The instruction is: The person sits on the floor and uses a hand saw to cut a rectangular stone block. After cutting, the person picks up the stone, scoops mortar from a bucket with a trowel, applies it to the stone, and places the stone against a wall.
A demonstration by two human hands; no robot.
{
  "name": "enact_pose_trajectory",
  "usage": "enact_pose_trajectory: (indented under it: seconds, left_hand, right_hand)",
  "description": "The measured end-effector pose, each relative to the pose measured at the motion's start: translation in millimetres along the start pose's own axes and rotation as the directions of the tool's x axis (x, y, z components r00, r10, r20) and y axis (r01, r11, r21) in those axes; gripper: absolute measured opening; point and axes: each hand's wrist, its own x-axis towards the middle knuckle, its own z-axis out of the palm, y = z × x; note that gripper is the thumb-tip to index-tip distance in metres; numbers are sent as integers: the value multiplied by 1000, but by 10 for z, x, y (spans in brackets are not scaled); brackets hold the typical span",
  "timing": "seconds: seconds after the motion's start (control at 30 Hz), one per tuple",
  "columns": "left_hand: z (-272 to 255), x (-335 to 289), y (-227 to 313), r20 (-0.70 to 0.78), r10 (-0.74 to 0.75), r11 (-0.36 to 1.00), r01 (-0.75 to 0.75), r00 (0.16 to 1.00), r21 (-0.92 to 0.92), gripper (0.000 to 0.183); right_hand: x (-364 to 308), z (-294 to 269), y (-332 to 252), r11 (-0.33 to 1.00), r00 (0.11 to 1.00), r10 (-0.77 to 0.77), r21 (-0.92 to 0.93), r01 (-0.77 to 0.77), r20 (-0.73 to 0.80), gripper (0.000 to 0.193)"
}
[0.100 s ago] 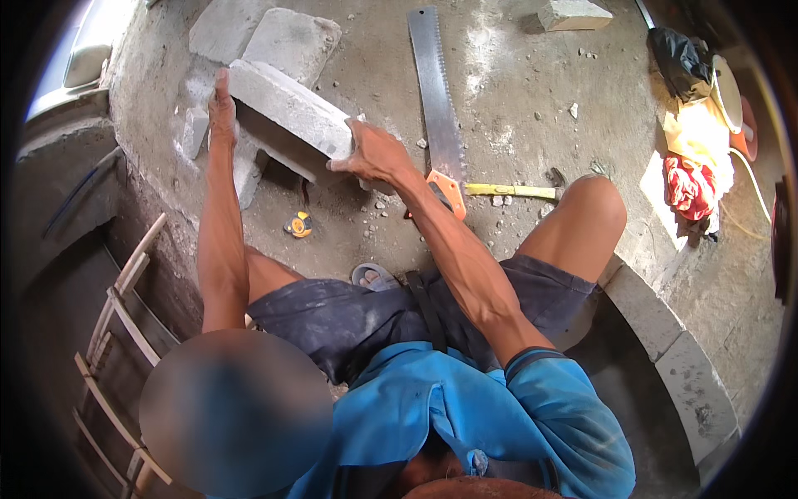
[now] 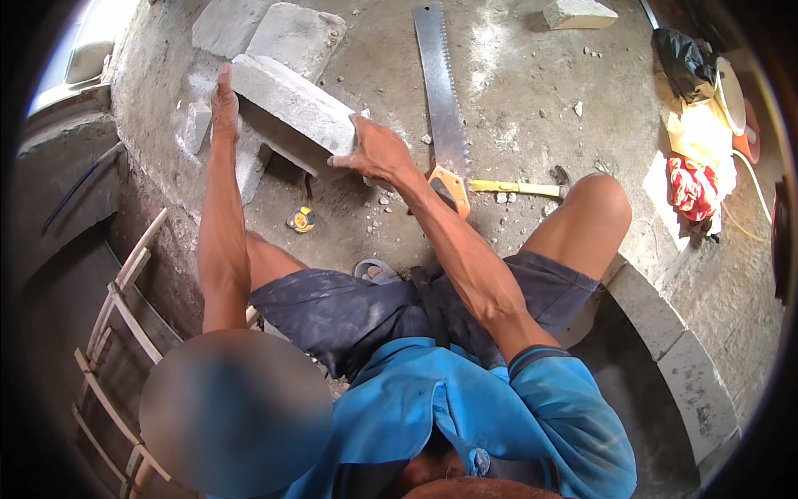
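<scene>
A pale grey concrete block [image 2: 295,101] is tilted in front of me, held between both my hands. My left hand [image 2: 224,108] presses against its left end, thumb up along the edge. Around the right end curls my right hand [image 2: 378,151], thumb on the near side and fingers over the far side. The block's underside is in shadow, and most of my left fingers are hidden behind it. Below the block, a yellow and black tape measure [image 2: 301,220] lies on the ground. A hand saw [image 2: 442,91] with an orange handle rests right of my right hand.
A hammer [image 2: 515,189] with a yellow handle lies beside the saw handle. More blocks [image 2: 295,40] lie at the far left, another block [image 2: 579,13] at the far right. A red cloth [image 2: 692,187] and black bag [image 2: 683,62] sit right. A wooden ladder-like frame [image 2: 125,308] stands lower left.
The whole view has shifted slightly. Both hands keep their hold on the block, with no clear movement of their own.
</scene>
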Motion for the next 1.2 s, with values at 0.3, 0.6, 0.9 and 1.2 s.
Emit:
enact_pose_trajectory:
  seconds: [0.3, 0.6, 0.9, 1.2]
  left_hand:
    - [6, 248, -210, 7, -4, 995, 3, 1000, 102, 109]
    - [-94, 324, -374, -2, 65, 951, -61, 998, 302, 117]
    - [340, -996, 30, 51, -478, 870, 480, 877, -114, 140]
    - [366, -910, -565, -180, -358, 884, 395, 916, 250, 122]
  right_hand:
    - [-121, 396, 96, 992, 973, -123, 8, 127, -194, 89]
    - [-183, 343, -268, 993, 991, 93, -64, -99, -95, 75]
    - [-145, 409, -140, 998, 995, 34, 51, -30, -94, 81]
    - [-195, 460, -361, 991, 989, 25, -123, -43, -148, 92]
